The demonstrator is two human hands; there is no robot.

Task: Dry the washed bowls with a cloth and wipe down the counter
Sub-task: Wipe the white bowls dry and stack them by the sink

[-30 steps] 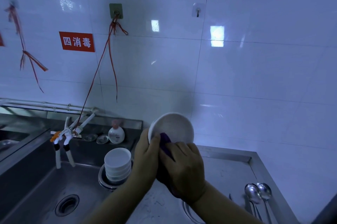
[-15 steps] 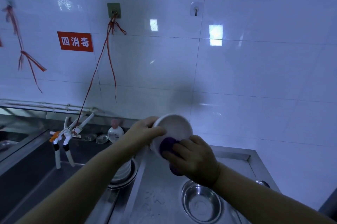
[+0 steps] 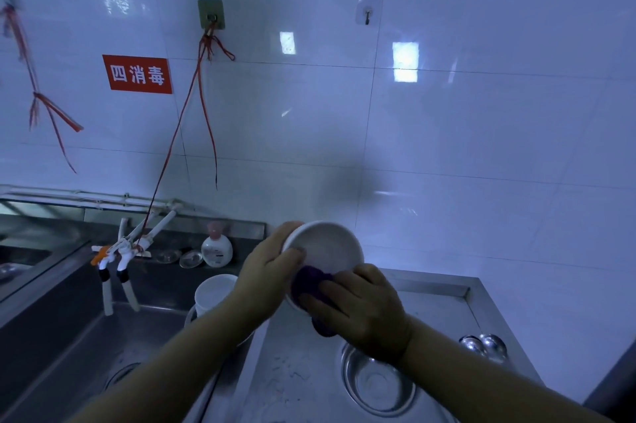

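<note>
White-tiled wall behind; steel counter (image 3: 444, 305) below. Left hand (image 3: 266, 271) gripped white bowl (image 3: 327, 250) by its rim, tilted above counter's left edge. Right hand (image 3: 361, 305), nearer, pressed purple cloth (image 3: 309, 279) against bowl's lower rim.

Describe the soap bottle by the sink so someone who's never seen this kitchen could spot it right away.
Find the steel sink on the left, then look along the ledge behind it, against the white tiled wall. The soap bottle stands there, right of the tied-up taps. It is the only squat, rounded white bottle with a pinkish pump top; beside it lie flat clear lids.
</note>
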